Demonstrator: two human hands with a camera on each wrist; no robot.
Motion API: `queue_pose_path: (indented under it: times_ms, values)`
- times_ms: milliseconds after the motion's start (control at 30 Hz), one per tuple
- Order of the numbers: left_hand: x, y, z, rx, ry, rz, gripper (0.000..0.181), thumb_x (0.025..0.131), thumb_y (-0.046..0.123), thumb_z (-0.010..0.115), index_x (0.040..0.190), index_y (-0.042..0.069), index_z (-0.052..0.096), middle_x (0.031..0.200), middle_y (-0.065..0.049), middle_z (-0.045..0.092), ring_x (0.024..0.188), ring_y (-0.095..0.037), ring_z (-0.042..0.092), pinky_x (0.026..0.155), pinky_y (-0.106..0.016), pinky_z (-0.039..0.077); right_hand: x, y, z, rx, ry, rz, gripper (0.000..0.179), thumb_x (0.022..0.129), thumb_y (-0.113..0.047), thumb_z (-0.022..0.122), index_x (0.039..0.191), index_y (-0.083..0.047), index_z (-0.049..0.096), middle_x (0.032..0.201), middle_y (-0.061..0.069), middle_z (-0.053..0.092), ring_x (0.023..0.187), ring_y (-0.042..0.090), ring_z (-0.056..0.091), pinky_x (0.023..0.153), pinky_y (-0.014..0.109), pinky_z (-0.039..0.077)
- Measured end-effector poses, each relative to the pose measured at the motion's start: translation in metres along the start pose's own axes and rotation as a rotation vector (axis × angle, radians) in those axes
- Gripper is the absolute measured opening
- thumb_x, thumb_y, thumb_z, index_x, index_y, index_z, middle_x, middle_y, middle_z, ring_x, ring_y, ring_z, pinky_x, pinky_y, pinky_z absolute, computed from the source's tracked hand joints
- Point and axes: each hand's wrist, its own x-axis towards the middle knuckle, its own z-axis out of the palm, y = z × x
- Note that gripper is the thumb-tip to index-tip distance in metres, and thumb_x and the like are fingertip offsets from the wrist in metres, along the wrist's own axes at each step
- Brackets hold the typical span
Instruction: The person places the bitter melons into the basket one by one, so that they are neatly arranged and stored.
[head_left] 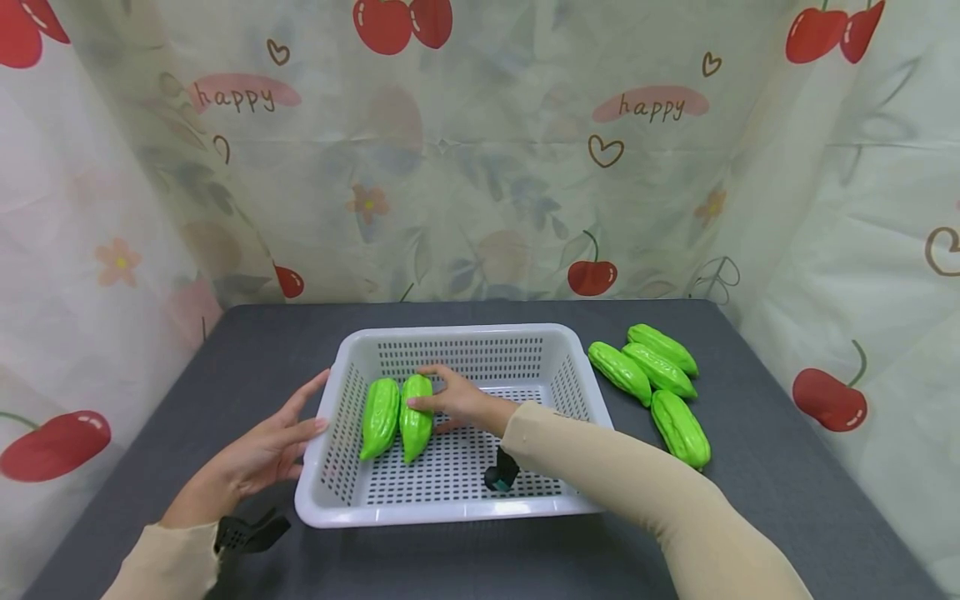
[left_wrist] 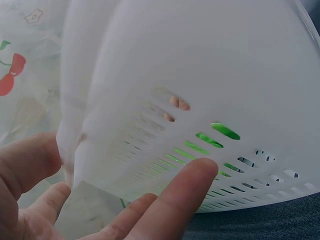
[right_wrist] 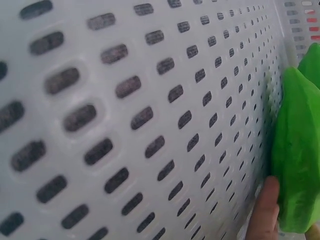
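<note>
Two bright green, ridged bitter melons lie side by side in the left half of a white perforated plastic basket (head_left: 480,510). My right hand (head_left: 461,400) reaches in and grips the right-hand bitter melon (head_left: 417,429), its thumb across the top and a finger along the side. The other bitter melon (head_left: 380,417) lies just left of it. In the right wrist view a fingertip (right_wrist: 267,200) presses against the held bitter melon (right_wrist: 300,155) close over the basket floor. At the basket's left rim, my left hand (head_left: 262,450) touches the edge with fingers extended.
Several more bitter melons (head_left: 660,371) lie in a loose group on the dark table (head_left: 285,333), right of the basket. A patterned curtain (head_left: 465,167) with cherries stands behind and along both sides. Black camera mounts sit at both wrists.
</note>
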Motion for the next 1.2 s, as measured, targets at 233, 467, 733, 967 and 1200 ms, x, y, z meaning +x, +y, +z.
queue_pose_path:
  times_ms: [233, 467, 733, 967, 1200]
  values:
    - [0.0002, 0.0, 0.0001, -0.007, 0.003, -0.011, 0.08, 0.101, 0.02, 0.05, 0.148, 0.054, -0.004, 0.155, -0.023, 0.018, 0.118, -0.038, 0.059, 0.087, -0.065, 0.048, 0.0, 0.0007, 0.0, 0.017, -0.011, -0.006, 0.066, 0.088, -0.013, 0.07, 0.146, -0.017, 0.038, 0.135, 0.023, 0.047, 0.109, 0.037, 0.062, 0.081, 0.046, 0.058]
    - [0.0006, -0.0004, 0.0002, -0.003, 0.007, -0.007, 0.08, 0.101, 0.02, 0.051, 0.148, 0.054, -0.004, 0.156, -0.023, 0.017, 0.118, -0.038, 0.059, 0.087, -0.065, 0.048, -0.0015, -0.0005, 0.0003, 0.024, -0.02, -0.004, 0.067, 0.089, -0.011, 0.069, 0.147, -0.017, 0.036, 0.131, 0.024, 0.049, 0.108, 0.038, 0.061, 0.082, 0.046, 0.058]
    - [0.0009, -0.001, -0.0003, -0.006, 0.006, -0.007, 0.08, 0.101, 0.02, 0.05, 0.148, 0.055, -0.004, 0.156, -0.023, 0.016, 0.118, -0.037, 0.059, 0.087, -0.065, 0.048, -0.0019, -0.0005, -0.0002, 0.017, -0.027, -0.004, 0.067, 0.089, -0.012, 0.07, 0.147, -0.017, 0.037, 0.13, 0.025, 0.05, 0.11, 0.039, 0.06, 0.084, 0.049, 0.057]
    - [0.0005, -0.0007, 0.0004, -0.011, 0.02, -0.013, 0.08, 0.101, 0.021, 0.05, 0.148, 0.054, -0.005, 0.157, -0.023, 0.014, 0.118, -0.037, 0.06, 0.087, -0.065, 0.048, -0.0019, -0.0007, -0.0013, 0.012, -0.035, -0.007, 0.067, 0.09, -0.014, 0.069, 0.147, -0.017, 0.037, 0.13, 0.025, 0.049, 0.111, 0.038, 0.06, 0.084, 0.049, 0.057]
    - [0.001, -0.0009, -0.0006, -0.002, 0.002, 0.001, 0.081, 0.102, 0.019, 0.049, 0.15, 0.05, -0.007, 0.153, -0.023, 0.022, 0.115, -0.037, 0.061, 0.086, -0.064, 0.048, -0.0014, -0.0004, -0.0016, 0.002, -0.038, -0.002, 0.067, 0.089, -0.015, 0.07, 0.147, -0.019, 0.037, 0.131, 0.024, 0.048, 0.113, 0.038, 0.059, 0.084, 0.05, 0.057]
